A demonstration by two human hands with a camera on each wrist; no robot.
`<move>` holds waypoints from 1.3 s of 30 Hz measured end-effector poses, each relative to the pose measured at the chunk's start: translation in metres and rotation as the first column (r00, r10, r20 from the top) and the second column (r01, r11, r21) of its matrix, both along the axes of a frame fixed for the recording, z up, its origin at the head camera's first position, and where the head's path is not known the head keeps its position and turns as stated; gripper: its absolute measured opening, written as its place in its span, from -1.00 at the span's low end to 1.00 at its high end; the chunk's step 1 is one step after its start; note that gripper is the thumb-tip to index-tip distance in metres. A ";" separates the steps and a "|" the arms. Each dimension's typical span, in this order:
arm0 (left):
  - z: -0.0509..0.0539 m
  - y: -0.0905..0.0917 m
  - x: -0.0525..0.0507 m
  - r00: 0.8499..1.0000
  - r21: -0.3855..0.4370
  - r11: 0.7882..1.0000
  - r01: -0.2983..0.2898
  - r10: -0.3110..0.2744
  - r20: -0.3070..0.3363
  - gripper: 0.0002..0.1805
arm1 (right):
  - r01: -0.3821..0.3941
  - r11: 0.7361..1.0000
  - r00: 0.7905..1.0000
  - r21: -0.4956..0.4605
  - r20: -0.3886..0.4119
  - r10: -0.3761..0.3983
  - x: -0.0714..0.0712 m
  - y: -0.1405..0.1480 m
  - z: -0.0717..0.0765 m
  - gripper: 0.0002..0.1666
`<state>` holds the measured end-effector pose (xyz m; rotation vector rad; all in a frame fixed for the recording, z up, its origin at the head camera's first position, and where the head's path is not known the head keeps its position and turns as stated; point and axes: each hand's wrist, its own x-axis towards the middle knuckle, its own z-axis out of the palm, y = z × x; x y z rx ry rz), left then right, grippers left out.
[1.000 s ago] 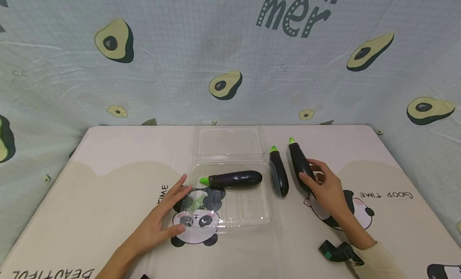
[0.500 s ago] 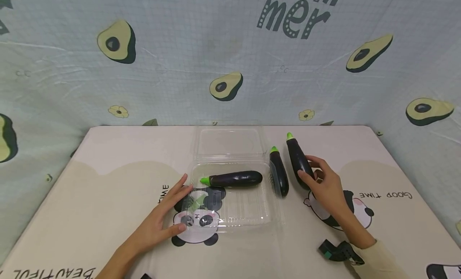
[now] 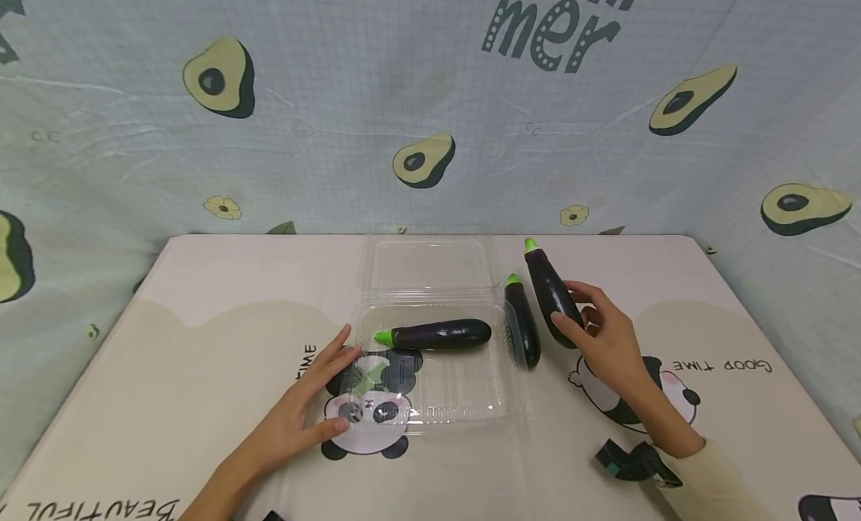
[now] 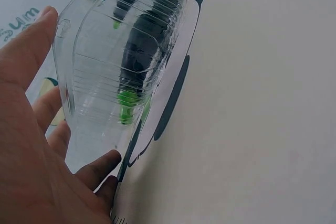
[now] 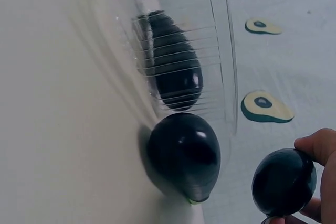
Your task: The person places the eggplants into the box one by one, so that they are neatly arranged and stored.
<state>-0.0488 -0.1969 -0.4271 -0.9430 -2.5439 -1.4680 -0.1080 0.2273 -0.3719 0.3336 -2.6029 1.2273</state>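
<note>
My right hand (image 3: 608, 349) holds a dark eggplant (image 3: 553, 293) with a green stem end, thumb on one side and fingers on the other. In the right wrist view this eggplant (image 5: 283, 184) appears raised off the table. A second eggplant (image 3: 522, 327) lies just outside the right wall of a clear plastic clamshell box (image 3: 464, 425). Inside the box, a third eggplant (image 3: 440, 334) lies crosswise near the hinge, stem to the left. My left hand (image 3: 303, 405) rests at the box's left side with fingers spread; the left wrist view shows fingertips (image 4: 50, 14) along its edge.
The box's lid (image 3: 430, 263) is folded back toward the rear edge of the table. A panda-printed cloth (image 3: 202, 401) covers the table. Behind it hangs an avocado-print curtain (image 3: 303, 132). A dark device (image 3: 635, 463) is strapped at the right wrist.
My right hand has moved the held eggplant slightly left and toward the back. The left hand, the box and the other two eggplants have stayed put.
</note>
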 end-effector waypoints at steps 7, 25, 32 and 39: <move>-0.001 0.000 0.000 1.000 -0.003 1.000 0.000 0.000 -0.004 -0.13 | -0.044 0.999 0.999 -0.027 -0.013 0.044 -0.008 0.005 -0.006 -0.37; -0.002 -0.001 -0.001 1.000 0.000 1.000 0.002 -0.002 -0.004 -0.14 | -0.178 0.984 0.983 0.004 -0.043 0.178 -0.010 -0.010 0.009 -0.36; -0.002 -0.001 0.000 1.000 -0.001 1.000 0.000 0.000 -0.008 -0.14 | -0.219 0.973 0.969 0.068 -0.101 0.225 -0.013 -0.019 0.012 -0.33; -0.001 0.000 0.000 1.000 -0.009 1.000 -0.004 0.004 -0.009 -0.15 | -0.269 0.958 0.947 0.099 -0.155 0.282 -0.015 -0.026 0.012 -0.29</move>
